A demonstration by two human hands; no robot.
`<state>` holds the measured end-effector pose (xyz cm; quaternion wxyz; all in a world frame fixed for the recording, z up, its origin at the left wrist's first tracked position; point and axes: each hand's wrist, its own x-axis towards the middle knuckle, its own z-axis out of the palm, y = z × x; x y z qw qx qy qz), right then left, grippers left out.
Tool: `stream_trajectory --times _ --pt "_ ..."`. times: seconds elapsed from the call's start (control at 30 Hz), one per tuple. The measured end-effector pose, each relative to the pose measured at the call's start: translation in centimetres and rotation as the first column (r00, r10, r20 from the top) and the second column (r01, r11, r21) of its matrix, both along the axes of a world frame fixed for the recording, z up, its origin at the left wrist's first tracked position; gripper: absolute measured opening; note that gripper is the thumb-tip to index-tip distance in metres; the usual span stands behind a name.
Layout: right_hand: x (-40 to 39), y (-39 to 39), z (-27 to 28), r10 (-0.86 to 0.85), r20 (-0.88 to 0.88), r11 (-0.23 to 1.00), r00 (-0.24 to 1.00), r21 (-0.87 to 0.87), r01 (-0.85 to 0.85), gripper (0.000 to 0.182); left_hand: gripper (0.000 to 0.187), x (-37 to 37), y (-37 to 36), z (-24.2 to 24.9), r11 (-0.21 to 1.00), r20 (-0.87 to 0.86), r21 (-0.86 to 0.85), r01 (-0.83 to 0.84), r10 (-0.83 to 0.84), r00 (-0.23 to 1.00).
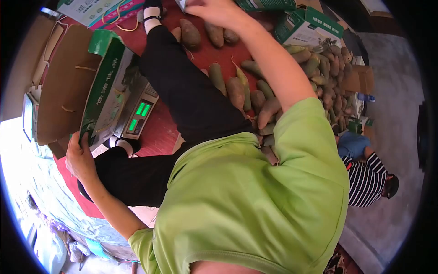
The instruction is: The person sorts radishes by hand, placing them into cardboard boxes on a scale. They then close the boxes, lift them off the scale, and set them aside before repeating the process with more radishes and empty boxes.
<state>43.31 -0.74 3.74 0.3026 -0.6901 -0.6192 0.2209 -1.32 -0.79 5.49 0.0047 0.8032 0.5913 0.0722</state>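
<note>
My left hand (81,157) is closed on the lower edge of an open cardboard box (102,86), thumb on the green printed side. The box's brown flap stands out to the left. It rests on or against a digital scale (140,112) with lit green digits. At the top edge, partly cut off, my right hand (213,11) is closed at a small white piece (181,4) whose kind I cannot make out. Below that hand, reddish-brown root vegetables (190,34) lie on the red floor covering (214,55). Green, long-tailed ones (243,86) lie nearer my leg.
A large heap of root vegetables (328,77) lies to the right, beside a green-and-white box (310,29). More printed cartons (86,11) stand at upper left. A person in a striped top (367,180) is at the far right. Plastic sheeting (41,192) covers the lower left.
</note>
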Motion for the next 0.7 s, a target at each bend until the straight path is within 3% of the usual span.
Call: stream_trajectory --times 0.03,0.07,0.17,0.23,0.37,0.43,0.47,0.53,0.63,0.67,0.7 --pt "3.3 -2.1 -3.8 -0.048 0.077 0.998 0.996 0.043 0.045 0.029 0.014 -0.1 0.0 -0.1 1.000 0.017 0.014 -0.007 0.007 1.000" --pt "5.5 -4.6 -5.1 -0.101 0.184 0.983 0.978 -0.133 0.127 0.032 0.015 -0.2 0.2 -0.1 1.000 0.013 0.007 0.002 -0.003 1.000" --pt "10.9 -13.4 -11.1 -0.219 0.233 0.899 0.947 -0.329 0.289 0.035 0.017 -0.6 0.6 -0.5 0.998 0.005 0.052 0.025 -0.025 1.000" --pt "12.3 -18.9 -13.7 -0.272 0.306 0.774 0.912 -0.494 0.397 0.033 0.017 -0.8 0.9 -0.6 0.999 0.010 0.036 0.026 -0.026 1.000" --pt "12.5 -28.3 -18.4 -0.420 0.438 0.499 0.795 -0.620 0.606 0.034 0.018 -0.7 1.1 -0.7 1.000 0.031 -0.019 0.004 -0.004 1.000" --pt "12.7 -32.3 -21.0 -0.418 0.521 0.363 0.744 -0.655 0.662 0.039 0.018 -0.7 1.1 -0.6 1.000 -0.003 0.007 0.004 -0.004 1.000" --pt "11.8 -32.9 -20.3 -0.420 0.520 0.361 0.744 -0.657 0.662 0.039 0.018 -0.8 1.2 -0.7 1.000 -0.005 0.007 0.007 -0.007 1.000" --pt "10.0 -33.9 -18.8 -0.334 0.651 0.217 0.681 -0.651 0.728 0.044 0.018 -1.1 1.3 -0.9 1.000 0.040 -0.026 0.001 0.000 0.999" --pt "9.8 -35.3 -19.0 -0.253 0.727 0.182 0.639 -0.612 0.769 0.051 0.019 -1.0 1.3 -0.9 1.000 0.041 -0.015 0.006 -0.005 0.999" --pt "9.7 -35.6 -18.8 -0.257 0.728 0.177 0.636 -0.612 0.771 0.051 0.019 -0.8 1.2 -0.8 1.000 0.042 -0.015 0.012 -0.012 0.999" --pt "9.6 -35.9 -18.3 -0.343 0.750 0.097 0.565 -0.570 0.816 0.054 0.019 -0.6 1.2 -0.7 1.000 0.061 -0.013 0.017 -0.016 0.998"
